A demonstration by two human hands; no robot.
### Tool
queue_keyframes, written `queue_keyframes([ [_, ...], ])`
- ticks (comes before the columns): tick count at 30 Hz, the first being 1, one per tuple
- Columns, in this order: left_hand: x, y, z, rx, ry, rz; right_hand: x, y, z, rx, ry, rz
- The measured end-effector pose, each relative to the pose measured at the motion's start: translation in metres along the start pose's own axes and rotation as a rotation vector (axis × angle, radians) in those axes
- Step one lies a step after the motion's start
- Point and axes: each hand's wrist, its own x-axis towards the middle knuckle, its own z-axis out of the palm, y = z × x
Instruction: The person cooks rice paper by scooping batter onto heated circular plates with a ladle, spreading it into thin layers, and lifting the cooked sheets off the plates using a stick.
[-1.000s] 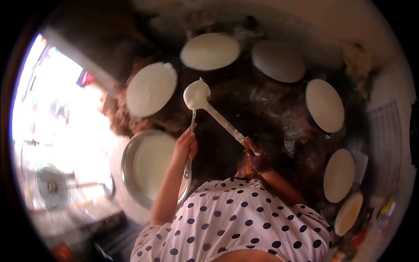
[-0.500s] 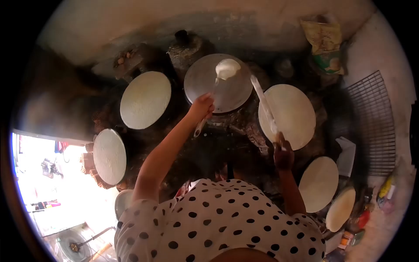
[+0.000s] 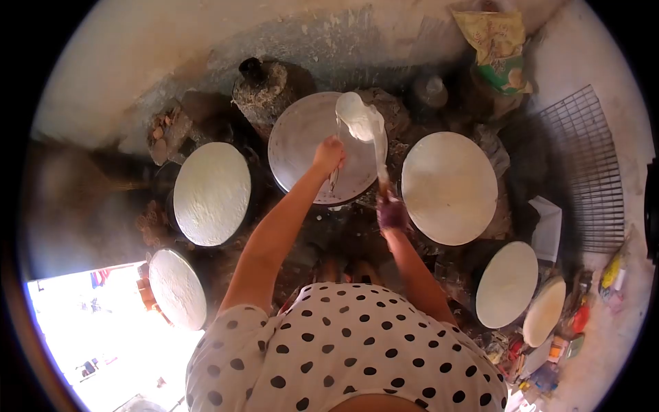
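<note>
So, far left there are two round plates coated white, the nearer one (image 3: pixel 178 288) and the farther one (image 3: pixel 212 193). Next is a flat, round grey metal plate (image 3: pixel 295 141), mostly bare. Left hand (image 3: pixel 329 152) is wrapped round the handle of a metal ladle (image 3: pixel 351 110) full of thick white batter, held over that plate. Right hand (image 3: pixel 392 213), dark purple, grips a long batter-smeared stick (image 3: pixel 381 161). It just swung left off the white-coated round plate (image 3: pixel 449 189) on the right, so both tools now meet over the grey one.
</note>
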Motion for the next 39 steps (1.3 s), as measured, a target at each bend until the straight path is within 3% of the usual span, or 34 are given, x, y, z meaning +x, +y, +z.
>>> queue_keyframes([
  [3,0.0,0.008,-0.013,0.241,0.09,0.061,0.045,-0.028,0.054,0.168,0.088,0.021],
  [5,0.009,-0.003,-0.036,0.381,0.074,0.068,0.063,-0.012,0.085,0.647,0.124,-0.214],
  [6,0.017,-0.005,-0.049,0.506,0.069,0.095,0.029,-0.049,0.028,0.71,-0.063,0.162],
  [7,0.018,-0.006,-0.063,0.503,0.06,0.102,0.02,-0.029,0.052,0.707,0.104,0.019],
  [9,0.006,-0.017,-0.087,0.283,0.237,0.186,0.018,-0.004,0.09,0.686,0.267,-0.13],
  [10,-0.011,-0.011,-0.093,0.275,0.239,0.181,0.008,-0.015,0.093,0.525,0.314,-0.085],
  [12,-0.042,0.012,-0.109,-0.112,0.309,0.161,0.008,-0.036,0.096,0.366,0.357,-0.046],
  [14,-0.072,0.027,-0.127,-0.166,0.297,0.191,0.036,-0.063,0.1,0.384,0.108,0.165],
  [15,-0.09,0.036,-0.138,-0.189,0.237,0.196,0.038,-0.063,0.091,0.637,0.12,-0.043],
  [17,-0.126,0.045,-0.155,-0.209,0.166,0.211,0.04,-0.038,0.076,0.561,0.036,0.022],
  [18,-0.145,0.045,-0.162,-0.203,0.133,0.181,0.03,-0.031,0.073,0.564,0.187,-0.092],
  [22,-0.182,0.005,-0.196,-0.268,0.012,0.006,0.027,-0.021,0.095,0.718,0.295,-0.05],
  [24,-0.184,-0.029,-0.211,-0.309,-0.001,-0.051,0.092,0.007,0.145,1.672,-0.185,0.087],
  [25,-0.186,-0.04,-0.217,-0.351,-0.019,-0.117,0.092,-0.019,0.138,0.867,0.06,-0.011],
  [26,-0.192,-0.047,-0.221,-0.349,-0.015,-0.099,0.097,-0.036,0.127,0.875,0.062,-0.029],
  [28,-0.208,-0.059,-0.223,-0.404,-0.034,-0.083,0.108,-0.051,0.113,0.433,-0.058,-0.068],
  [29,-0.214,-0.063,-0.222,-0.398,-0.033,-0.074,0.118,-0.043,0.117,0.338,0.011,-0.23],
  [30,-0.22,-0.065,-0.223,-0.394,-0.013,-0.095,0.108,-0.05,0.093,0.348,0.015,-0.233],
  [32,-0.235,-0.066,-0.224,-0.381,0.011,-0.111,0.064,-0.08,0.014,0.279,-0.232,-0.113],
  [33,-0.242,-0.063,-0.222,-0.404,0.021,-0.114,0.083,-0.047,0.027,0.332,-0.092,-0.269],
  [34,-0.246,-0.061,-0.22,-0.429,0.032,-0.114,0.083,-0.037,0.025,0.34,-0.089,-0.278],
  [36,-0.255,-0.062,-0.215,-0.461,0.057,-0.109,0.074,-0.024,0.023,0.552,0.113,-0.087],
  [39,-0.264,-0.065,-0.204,-0.545,0.092,-0.096,0.078,-0.036,0.034,0.505,0.0,-0.113],
])
